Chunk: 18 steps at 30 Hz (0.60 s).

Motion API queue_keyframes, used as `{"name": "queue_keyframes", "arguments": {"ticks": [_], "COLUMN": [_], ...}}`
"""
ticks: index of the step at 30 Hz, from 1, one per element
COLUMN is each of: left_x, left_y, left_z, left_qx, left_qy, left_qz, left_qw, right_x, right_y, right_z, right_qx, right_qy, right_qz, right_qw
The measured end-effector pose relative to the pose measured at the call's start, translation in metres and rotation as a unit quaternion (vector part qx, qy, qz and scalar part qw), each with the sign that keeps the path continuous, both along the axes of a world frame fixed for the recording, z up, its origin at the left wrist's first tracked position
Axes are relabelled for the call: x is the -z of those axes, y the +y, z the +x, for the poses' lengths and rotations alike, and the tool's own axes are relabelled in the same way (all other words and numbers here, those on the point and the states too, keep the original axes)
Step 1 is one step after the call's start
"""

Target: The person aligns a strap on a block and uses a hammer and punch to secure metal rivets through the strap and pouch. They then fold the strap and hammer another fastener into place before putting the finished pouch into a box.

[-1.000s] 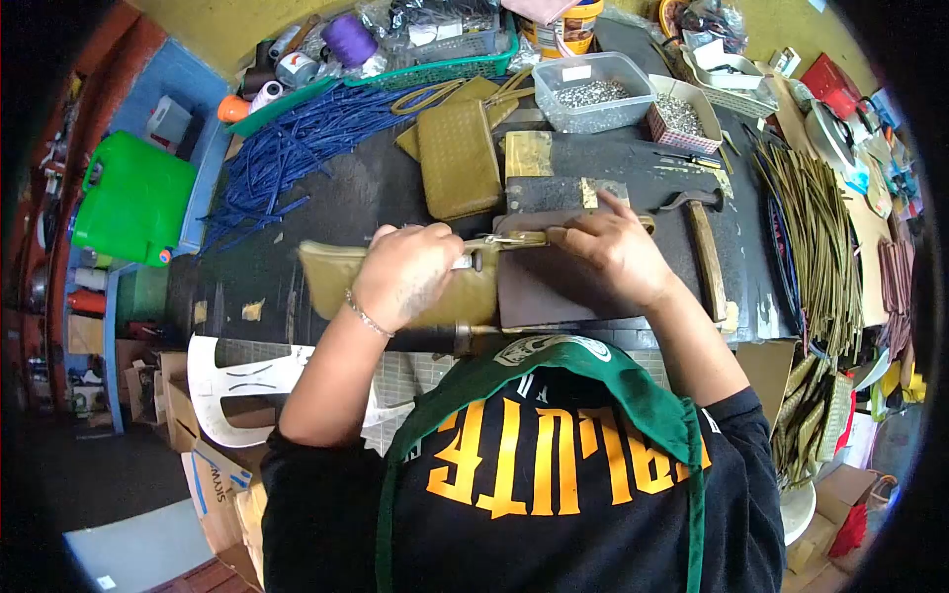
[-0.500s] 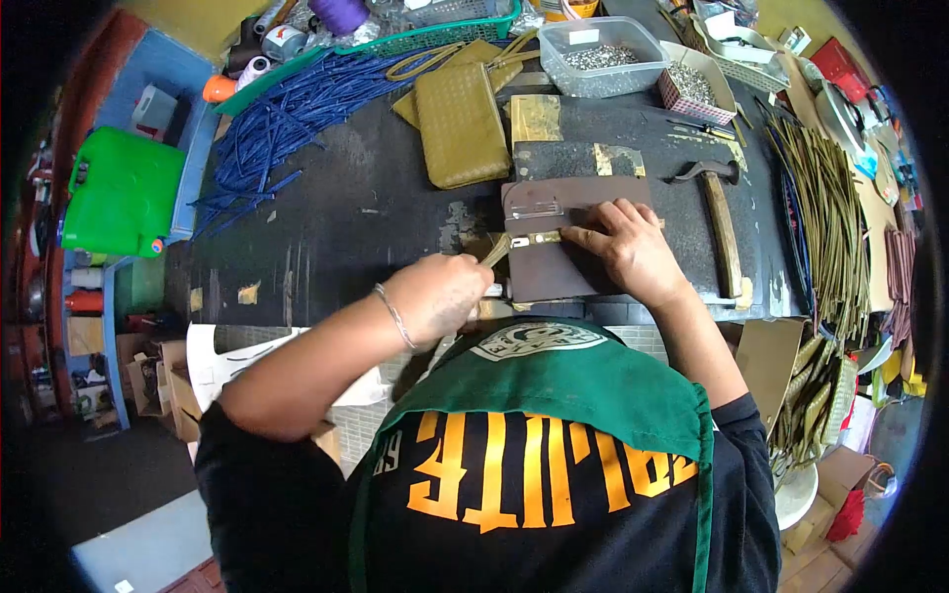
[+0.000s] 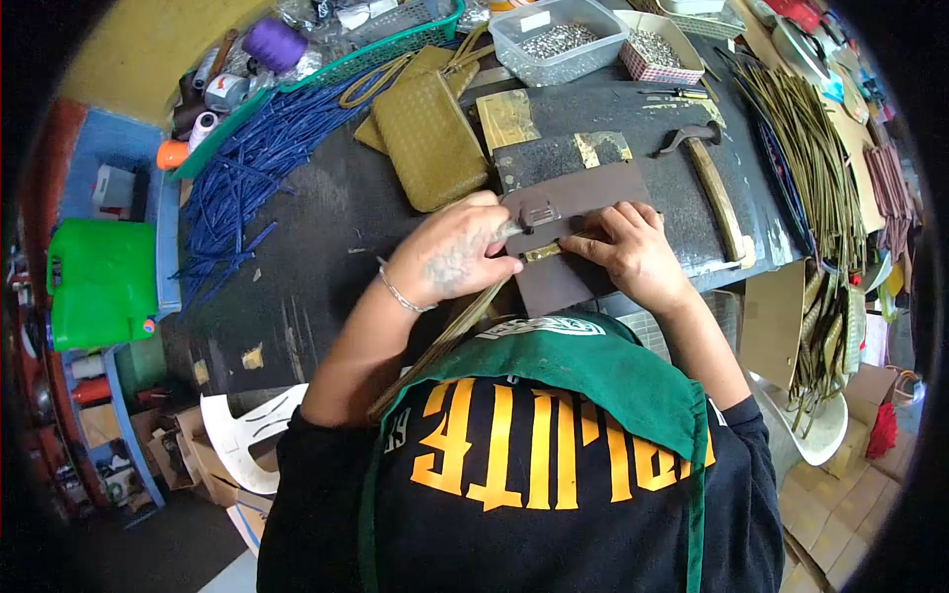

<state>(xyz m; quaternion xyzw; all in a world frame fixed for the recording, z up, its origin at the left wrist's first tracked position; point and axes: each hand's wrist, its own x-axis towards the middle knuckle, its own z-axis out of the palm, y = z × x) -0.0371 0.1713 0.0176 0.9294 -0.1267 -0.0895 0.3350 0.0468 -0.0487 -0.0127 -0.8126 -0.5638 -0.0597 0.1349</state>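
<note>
A brown flat board (image 3: 559,289) lies at the table's front edge under both hands. On it is a small dark slotted piece (image 3: 539,211), with a short olive-gold strip (image 3: 542,254) just below. My right hand (image 3: 633,252) rests on the board, fingers curled, its tips pressing the strip's right end. At the board's left edge, my left hand (image 3: 457,249) is closed beside the slotted piece; a small greyish thing shows at its fingertips, too hidden to name. Long olive strips (image 3: 450,331) run from below this hand toward the green apron (image 3: 573,361).
A hammer (image 3: 710,183) lies right of the board. Behind are a woven olive pouch (image 3: 430,148), blue strips (image 3: 262,148) and a clear tub (image 3: 559,69) of small metal parts. More olive strips (image 3: 816,148) lie along the right side.
My left hand has moved up and right, from the board's lower left to beside the slotted piece. The board now lies tilted. My right hand stays on the strip. The view has shifted.
</note>
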Motion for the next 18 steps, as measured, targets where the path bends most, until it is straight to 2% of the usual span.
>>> {"name": "queue_keyframes", "arguments": {"ticks": [3,4,7,11,18], "left_x": [0.029,0.036,0.041,0.048,0.049], "left_y": [-0.013,-0.021,-0.023,-0.026,-0.032], "left_z": [-0.007,-0.009,-0.013,-0.014,-0.016], "left_qx": [-0.001,-0.04,-0.09,-0.113,-0.145], "left_qy": [-0.117,-0.173,-0.105,-0.105,-0.118], "left_qz": [-0.11,-0.1,-0.126,-0.139,-0.127], "left_qw": [0.987,0.979,0.982,0.978,0.974], "right_x": [-0.001,-0.001,0.004,0.002,0.011], "right_y": [0.002,0.002,0.003,0.008,0.009], "right_z": [0.001,0.001,0.003,0.0,-0.005], "right_qx": [-0.001,0.003,0.007,0.018,-0.006], "right_qy": [0.013,0.023,0.025,0.057,0.079], "right_qz": [-0.001,0.002,0.012,0.063,0.063], "right_qw": [1.0,1.0,1.0,0.996,0.995]}}
